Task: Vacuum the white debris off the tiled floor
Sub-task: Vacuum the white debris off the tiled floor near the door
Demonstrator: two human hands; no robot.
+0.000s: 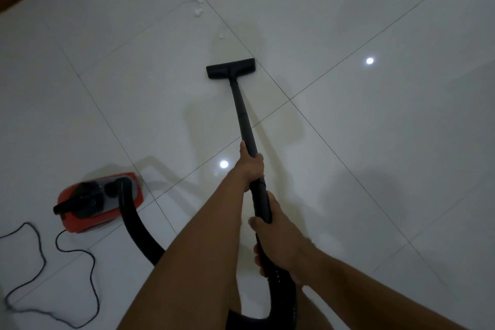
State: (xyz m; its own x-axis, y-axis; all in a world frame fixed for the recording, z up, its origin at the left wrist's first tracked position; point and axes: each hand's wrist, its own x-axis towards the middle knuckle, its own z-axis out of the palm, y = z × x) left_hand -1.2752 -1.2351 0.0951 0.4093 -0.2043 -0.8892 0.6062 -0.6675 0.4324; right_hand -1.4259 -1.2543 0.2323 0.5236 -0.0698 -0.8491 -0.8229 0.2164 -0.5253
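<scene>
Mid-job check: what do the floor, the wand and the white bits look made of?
Floor: glossy tile, likely ceramic or porcelain; it mirrors lights between thin grout lines. Wand: matte black, plastic or coated metal, unclear. White bits: fluffy clumps, perhaps foam or cotton; too small to tell.

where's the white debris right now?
Head view: the white debris lies in small clumps on the tiled floor, beyond and left of the black floor head, apart from it.
</scene>
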